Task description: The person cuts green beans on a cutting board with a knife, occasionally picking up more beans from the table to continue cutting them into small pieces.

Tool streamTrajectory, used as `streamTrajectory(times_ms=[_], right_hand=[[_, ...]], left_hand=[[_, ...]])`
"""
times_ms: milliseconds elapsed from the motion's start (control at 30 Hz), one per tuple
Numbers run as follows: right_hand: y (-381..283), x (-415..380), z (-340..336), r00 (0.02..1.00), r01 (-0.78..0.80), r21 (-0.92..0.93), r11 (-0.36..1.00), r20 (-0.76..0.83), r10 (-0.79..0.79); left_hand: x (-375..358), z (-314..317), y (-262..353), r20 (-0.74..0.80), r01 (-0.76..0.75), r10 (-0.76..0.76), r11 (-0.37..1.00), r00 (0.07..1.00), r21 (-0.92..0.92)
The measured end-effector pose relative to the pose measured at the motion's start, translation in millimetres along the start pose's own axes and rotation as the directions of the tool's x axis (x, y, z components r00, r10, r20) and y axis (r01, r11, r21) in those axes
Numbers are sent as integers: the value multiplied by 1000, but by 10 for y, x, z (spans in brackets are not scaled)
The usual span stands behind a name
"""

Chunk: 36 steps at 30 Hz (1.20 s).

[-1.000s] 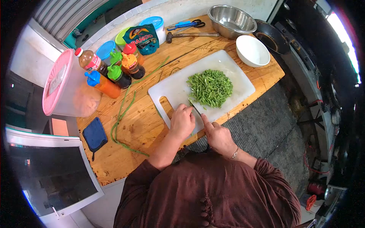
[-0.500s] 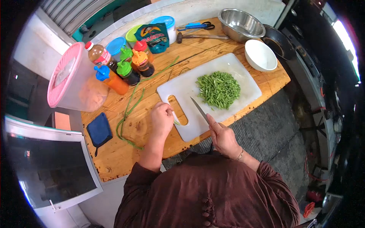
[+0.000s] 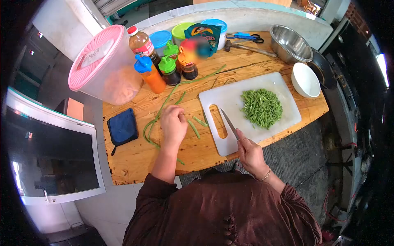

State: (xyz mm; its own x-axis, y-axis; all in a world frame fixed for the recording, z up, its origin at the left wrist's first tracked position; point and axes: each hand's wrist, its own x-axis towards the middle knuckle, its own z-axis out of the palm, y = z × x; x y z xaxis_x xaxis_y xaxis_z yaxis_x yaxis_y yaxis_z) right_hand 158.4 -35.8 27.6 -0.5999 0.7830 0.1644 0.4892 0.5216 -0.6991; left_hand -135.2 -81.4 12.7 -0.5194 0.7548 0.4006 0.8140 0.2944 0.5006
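My right hand (image 3: 251, 155) grips a knife (image 3: 230, 124) whose blade points up and left over the white cutting board (image 3: 287, 117), near its handle slot. A heap of chopped green beans (image 3: 262, 108) lies on the board. My left hand (image 3: 174, 125) is over the wooden table, left of the board, with its fingers curled; what they hold, if anything, is hidden. Between this hand and the board lie cut bean pieces (image 3: 193, 128). Long uncut green beans (image 3: 158, 119) stretch behind and to the left of the hand.
Sauce bottles (image 3: 150, 74) and a pink-lidded tub (image 3: 104, 65) stand at the back left. A dark blue pot holder (image 3: 122, 127) lies at left. Along the back are a hammer (image 3: 250, 48) and scissors (image 3: 256, 38). A steel bowl (image 3: 290, 43) and white bowl (image 3: 305, 80) stand right.
My left hand has moved left, away from the board's handle, and bean pieces now show beside it. My right hand still holds the knife by the board. The camera view has shifted.
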Motion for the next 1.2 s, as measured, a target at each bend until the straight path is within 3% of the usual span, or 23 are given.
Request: streamTrajectory(times_ms=[33,67,167,267,367,467,567,667,767,867,967,1067,1200], right_hand=[[-7,9,18,1000,0,1,1000,-7,0],[-18,13,34,1000,0,2,1000,-12,0],[-67,26,56,1000,-10,-9,1000,13,10],[-105,31,68,1000,-11,-6,1000,15,11],[-93,20,78,1000,-6,6,1000,-11,6],[-52,23,47,998,21,18,1000,-63,-20],[-50,36,-37,992,30,60,998,-120,-23],[0,29,-102,988,27,33,999,-155,-21],[35,-13,-143,985,-15,-1,1000,-171,14],[83,-72,-188,982,-64,-37,997,-183,56],[199,-132,-246,977,-57,-39,998,-206,47],[202,-162,-348,976,-176,21,984,-124,177],[272,-181,-358,989,-132,7,991,-72,132]], left_hand=[[60,-45,-57,-16,49,-48,998,999,50],[108,-68,-134,-26,-12,17,984,1000,177],[139,55,-407,77,-35,9,939,997,342],[181,66,-473,118,-36,1,955,993,295],[217,-73,-343,46,51,-65,966,997,255],[263,-285,-143,-43,-14,16,998,999,67],[272,-541,348,62,38,-23,970,998,-241],[201,-564,768,157,7,55,928,986,-373],[33,-220,951,122,-199,248,927,961,-317],[-203,88,1038,138,-280,301,947,944,-155],[-316,341,938,-8,-405,405,912,914,-58],[-431,419,975,85,-403,405,914,910,-46],[-546,583,1025,178,-471,478,878,860,-80]])
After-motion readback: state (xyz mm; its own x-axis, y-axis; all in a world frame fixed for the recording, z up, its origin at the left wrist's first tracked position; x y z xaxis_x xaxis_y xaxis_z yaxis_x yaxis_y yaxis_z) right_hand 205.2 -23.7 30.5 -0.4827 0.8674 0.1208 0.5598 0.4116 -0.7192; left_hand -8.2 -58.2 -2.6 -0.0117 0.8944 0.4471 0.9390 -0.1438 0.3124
